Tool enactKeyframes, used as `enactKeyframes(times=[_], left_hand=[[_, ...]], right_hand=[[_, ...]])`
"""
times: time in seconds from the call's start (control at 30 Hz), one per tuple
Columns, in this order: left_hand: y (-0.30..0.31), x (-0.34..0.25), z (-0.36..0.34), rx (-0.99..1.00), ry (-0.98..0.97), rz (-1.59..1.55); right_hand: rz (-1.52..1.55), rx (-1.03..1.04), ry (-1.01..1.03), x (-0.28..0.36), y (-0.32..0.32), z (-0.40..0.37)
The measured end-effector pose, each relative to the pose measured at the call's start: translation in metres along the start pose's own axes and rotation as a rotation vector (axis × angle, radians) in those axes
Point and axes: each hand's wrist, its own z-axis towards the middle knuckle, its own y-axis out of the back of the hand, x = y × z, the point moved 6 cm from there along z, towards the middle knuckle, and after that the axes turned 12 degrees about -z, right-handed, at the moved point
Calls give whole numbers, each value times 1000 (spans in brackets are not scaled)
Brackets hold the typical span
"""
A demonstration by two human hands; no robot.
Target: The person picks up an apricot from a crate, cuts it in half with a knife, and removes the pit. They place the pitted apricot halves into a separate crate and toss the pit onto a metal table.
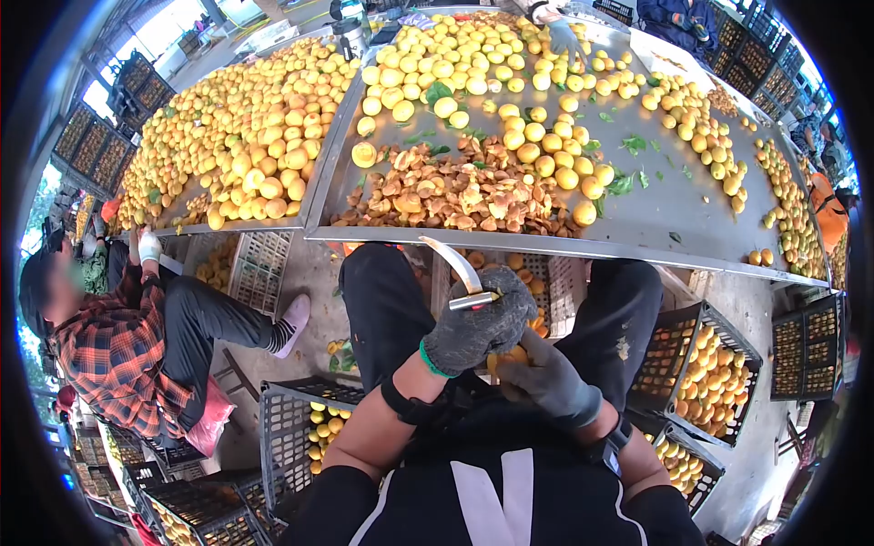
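Observation:
My left hand (482,314), in a dark grey knit glove with a green cuff, is closed around a curved knife (458,263). Its pale blade points up and to the left, toward the table edge. Just below, my right hand (557,387), in a smoother grey glove, grips a yellow-orange fruit (510,358), mostly hidden by the fingers. Both hands are close together above my lap. In front of them, a heap of brownish-orange cut pieces (455,191) lies on the metal table (628,223), beside whole yellow fruits (555,150).
Left of a metal divider lies a large pile of fruit (246,136). Black crates (305,450) and fruit-filled crates (715,373) flank my legs. A person in a plaid shirt (118,346) sits at left. Across the table, another person's gloved hand (566,41) reaches over the fruit.

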Motion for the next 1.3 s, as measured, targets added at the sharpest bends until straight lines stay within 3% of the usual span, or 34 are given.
enactKeyframes(times=[0.07,0.1,0.13,0.23,0.27,0.33,0.37,0.43,0.53,0.87,0.93,0.97,1.03,1.17,1.23,1.27,1.3], left_hand=[[4,1,0,48,-59,-82],[3,-3,0,94,-118,-162],[5,-2,-1,24,-147,-162],[3,-5,-6,-25,-216,-150],[2,-6,-6,-29,-218,-149],[1,-5,-2,-42,-207,-353],[-3,-4,-1,-37,-204,-353],[-3,-6,-2,-180,-273,-277],[-13,-7,-1,-144,-216,-264],[-11,1,23,-326,-30,-125],[-2,5,25,-330,53,-88],[-2,6,23,-332,56,-88],[-5,11,21,-273,113,-12],[-16,-6,23,-75,-86,108],[-19,-25,25,-89,-167,-190],[-28,-37,27,148,-215,-339],[-28,-47,23,56,-276,-305]], right_hand=[[-21,-55,36,-5,0,6],[-229,-151,158,-1,1,8],[-434,-249,280,4,2,6],[-543,-294,386,11,2,1],[-542,-289,385,14,2,-1],[-74,-149,201,8,2,-1],[-75,-153,204,3,5,3],[-819,-435,795,25,3,-5],[-959,-473,912,28,2,-12],[-880,-489,867,12,15,-5],[-476,-308,469,9,18,0],[-473,-309,466,15,22,-3],[207,141,2,-2,17,2],[87,23,107,6,19,5],[66,-44,168,-6,24,9],[43,-106,232,-9,30,11],[39,-111,233,-10,34,14]])
